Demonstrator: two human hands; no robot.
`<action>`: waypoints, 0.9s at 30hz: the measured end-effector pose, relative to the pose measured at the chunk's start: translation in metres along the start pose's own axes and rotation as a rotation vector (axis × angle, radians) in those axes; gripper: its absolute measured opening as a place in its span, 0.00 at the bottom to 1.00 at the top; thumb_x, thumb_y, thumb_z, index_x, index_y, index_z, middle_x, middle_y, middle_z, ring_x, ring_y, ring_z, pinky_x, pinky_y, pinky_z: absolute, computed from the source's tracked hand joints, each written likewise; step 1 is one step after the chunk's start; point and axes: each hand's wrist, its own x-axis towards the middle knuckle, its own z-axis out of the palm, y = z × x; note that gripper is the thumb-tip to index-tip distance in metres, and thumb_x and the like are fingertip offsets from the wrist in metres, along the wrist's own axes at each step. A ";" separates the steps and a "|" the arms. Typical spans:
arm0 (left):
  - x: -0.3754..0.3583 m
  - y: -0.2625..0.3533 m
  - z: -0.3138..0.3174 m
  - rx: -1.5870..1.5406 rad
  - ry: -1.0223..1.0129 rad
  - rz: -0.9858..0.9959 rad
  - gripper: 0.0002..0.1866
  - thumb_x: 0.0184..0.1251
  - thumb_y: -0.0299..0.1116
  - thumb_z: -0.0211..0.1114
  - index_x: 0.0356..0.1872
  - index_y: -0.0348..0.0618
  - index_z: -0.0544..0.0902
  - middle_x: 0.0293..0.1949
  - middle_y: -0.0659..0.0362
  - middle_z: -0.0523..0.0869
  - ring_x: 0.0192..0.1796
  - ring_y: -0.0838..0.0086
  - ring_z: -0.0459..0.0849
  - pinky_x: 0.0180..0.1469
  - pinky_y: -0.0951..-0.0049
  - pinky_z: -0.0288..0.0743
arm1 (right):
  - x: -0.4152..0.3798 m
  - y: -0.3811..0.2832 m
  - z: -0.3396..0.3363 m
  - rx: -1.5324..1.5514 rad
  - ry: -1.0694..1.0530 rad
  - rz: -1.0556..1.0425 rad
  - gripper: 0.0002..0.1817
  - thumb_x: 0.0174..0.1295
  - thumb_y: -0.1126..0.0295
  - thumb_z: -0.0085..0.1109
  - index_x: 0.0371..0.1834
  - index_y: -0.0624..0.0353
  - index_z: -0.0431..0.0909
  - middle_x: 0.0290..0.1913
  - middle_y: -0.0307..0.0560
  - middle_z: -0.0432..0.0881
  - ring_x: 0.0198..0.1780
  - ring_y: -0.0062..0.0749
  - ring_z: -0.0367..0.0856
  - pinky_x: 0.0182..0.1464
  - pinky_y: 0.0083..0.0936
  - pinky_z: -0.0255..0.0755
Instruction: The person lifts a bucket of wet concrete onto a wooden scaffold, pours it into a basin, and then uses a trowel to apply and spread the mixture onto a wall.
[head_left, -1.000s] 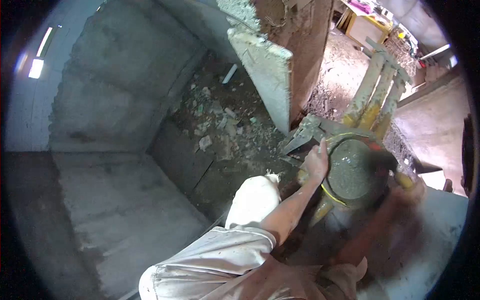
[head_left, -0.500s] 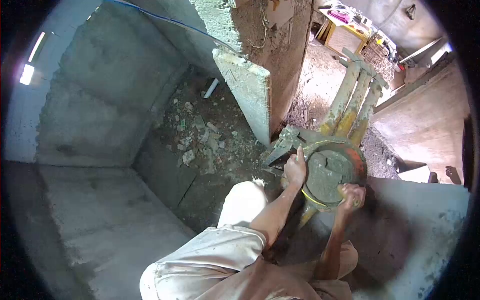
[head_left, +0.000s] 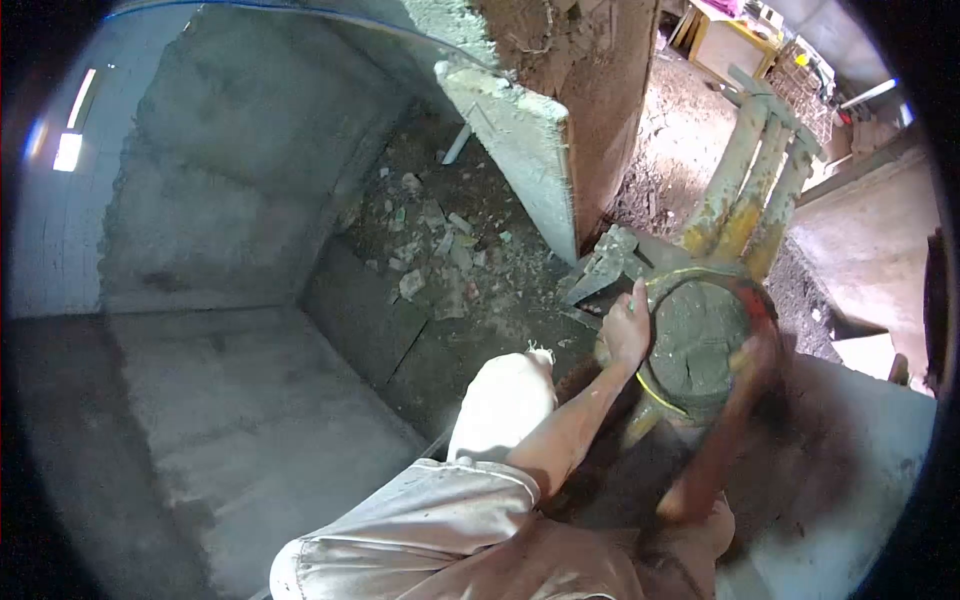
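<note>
A round bucket [head_left: 668,398] with a yellow edge and a red-orange patch inside is filled with wet grey mortar [head_left: 700,335]. My left hand [head_left: 628,328] is closed on its left rim, thumb pointing up. Over the right side of the bucket, my right hand [head_left: 757,352] is smeared by motion. It is closed round the handle of a trowel, whose blade I cannot make out now. Mortar-caked pieces [head_left: 608,265] stick out just beyond my left hand. Under the bucket runs a stained wooden slatted stand [head_left: 740,185].
A broken wall end [head_left: 520,150] rises ahead. Rubble [head_left: 440,250] and a white pipe [head_left: 457,144] lie on the dirt floor to the left, beside plastered walls [head_left: 250,390]. A grey slab [head_left: 860,450] is at the right, and a cluttered cabinet [head_left: 728,48] stands farther back.
My right hand has moved up along the bucket's right side and blurred. The mortar's surface looks rounder and fuller. My left hand stays on the rim; the view has shifted.
</note>
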 end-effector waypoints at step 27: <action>-0.002 0.009 -0.005 0.014 0.015 -0.056 0.30 0.71 0.56 0.49 0.25 0.35 0.80 0.30 0.35 0.81 0.40 0.37 0.79 0.44 0.47 0.70 | 0.048 -0.043 -0.065 1.048 -0.216 0.270 0.10 0.66 0.61 0.54 0.34 0.56 0.74 0.27 0.40 0.73 0.24 0.31 0.72 0.28 0.31 0.71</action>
